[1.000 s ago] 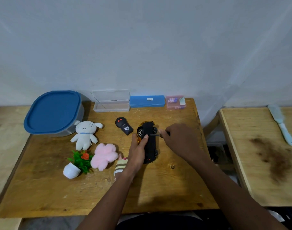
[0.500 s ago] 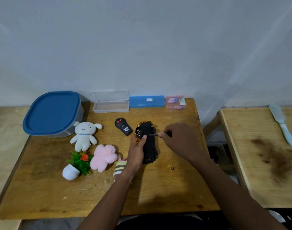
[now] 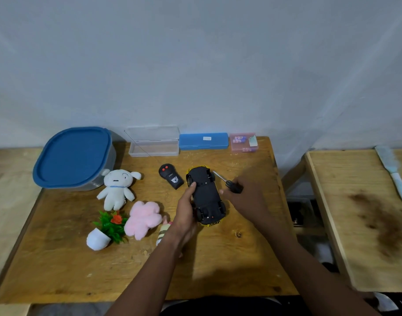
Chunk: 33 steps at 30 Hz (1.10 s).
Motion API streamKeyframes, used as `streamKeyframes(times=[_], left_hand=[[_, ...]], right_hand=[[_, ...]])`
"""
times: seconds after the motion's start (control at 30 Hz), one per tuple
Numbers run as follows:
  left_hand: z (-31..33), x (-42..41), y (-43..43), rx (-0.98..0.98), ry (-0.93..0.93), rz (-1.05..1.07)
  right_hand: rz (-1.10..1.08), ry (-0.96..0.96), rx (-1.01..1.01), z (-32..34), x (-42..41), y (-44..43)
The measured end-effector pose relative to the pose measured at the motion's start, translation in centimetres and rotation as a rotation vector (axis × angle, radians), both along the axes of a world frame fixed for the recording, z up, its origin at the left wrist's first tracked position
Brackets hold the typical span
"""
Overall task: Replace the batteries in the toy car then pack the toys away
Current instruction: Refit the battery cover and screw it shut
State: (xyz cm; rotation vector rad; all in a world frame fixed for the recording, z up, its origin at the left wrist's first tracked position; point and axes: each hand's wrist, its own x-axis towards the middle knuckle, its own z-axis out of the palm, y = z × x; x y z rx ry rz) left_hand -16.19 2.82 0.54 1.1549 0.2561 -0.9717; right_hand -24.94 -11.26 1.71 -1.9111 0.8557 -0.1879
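We see the toy car [image 3: 206, 197] turned belly-up on the wooden surface [image 3: 218, 258], its black underside facing us and yellow bodywork showing at both ends. The left hand [image 3: 186, 213] grips it along its left flank: the thumb lies on the chassis by a far wheel, and the other fingers curl under the side. The right hand [image 3: 247, 197], just right of the car, is wrapped around the black handle of a screwdriver [image 3: 227, 182]. Its metal shaft points away from the fingers toward the car's far right wheel; we cannot tell whether the tip touches it.

Just beyond the left thumb lies a black remote control [image 3: 171, 176] with two red buttons and a white emblem. The small print above the emblem is too fine for us to read.

Left of the left wrist sit a striped little toy [image 3: 162, 232], a pink plush [image 3: 143, 218], a tipped artificial plant [image 3: 108, 226] and a white plush dog [image 3: 116, 189].

Well beyond both hands, along the wall, stand a blue-lidded tub [image 3: 73, 156], a clear box [image 3: 154, 144], a blue case [image 3: 203, 141] with an unreadable white label, and a pink box [image 3: 242, 142] with printed contents we cannot make out.
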Motion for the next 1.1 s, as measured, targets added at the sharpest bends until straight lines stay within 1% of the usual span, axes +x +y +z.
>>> streamKeyframes(times=[0.1, 0.2, 0.27, 0.33, 0.37, 0.43, 0.47, 0.53, 0.63, 0.73, 0.83, 0.93, 1.0, 1.1], left_hand=[[0.2, 0.1, 0.4, -0.079, 0.078, -0.044], [-1.0, 0.7, 0.9, -0.116, 0.113, -0.071], [-1.2, 0.9, 1.2, -0.101, 0.135, -0.110], [-0.9, 0.8, 1.1, -0.099, 0.070, -0.192], [-0.7, 0.7, 0.9, -0.094, 0.036, -0.215], [-0.7, 0.9, 0.2, -0.052, 0.016, -0.190], [-0.9, 0.9, -0.3, 0.016, -0.008, -0.154], [-1.6, 1.1, -1.3, 0.220, -0.121, -0.104], [-2.6, 1.1, -2.7, 0.512, -0.413, -0.078], [-3.2, 0.9, -3.9, 0.836, -0.743, -0.186], [-3.8, 0.3, -4.7, 1.085, -0.927, -0.302], [-4.9, -0.1, -5.0, 1.191, -0.998, -0.353], [-5.2, -0.3, -5.3, 1.207, -0.996, -0.349], [-5.3, -0.4, -5.3, 1.181, -0.987, -0.333]], right_hand=[[-0.105, -0.077, 0.253, -0.7, 0.0, 0.4], [-0.153, -0.071, 0.448, -1.3, 0.0, 0.1], [-0.156, -0.051, 0.495, -1.9, -0.1, -0.2], [-0.153, -0.044, 0.519, -2.5, -0.1, -0.3], [-0.148, -0.035, 0.521, -2.7, 0.1, -0.3], [-0.124, -0.004, 0.467, -3.4, 0.5, -0.1], [-0.115, 0.015, 0.428, -3.8, 0.7, 0.0], [-0.134, 0.049, 0.377, -4.5, 1.2, 0.0], [-0.218, 0.080, 0.397, -5.2, 1.3, -0.5], [-0.267, 0.105, 0.409, -4.8, 1.2, -1.4], [-0.240, 0.131, 0.421, -4.9, 1.0, -2.1], [-0.243, 0.126, 0.422, -5.2, 0.5, -2.4], [-0.251, 0.117, 0.422, -5.3, 0.2, -2.5], [-0.237, 0.110, 0.414, -5.2, 0.3, -2.8]])
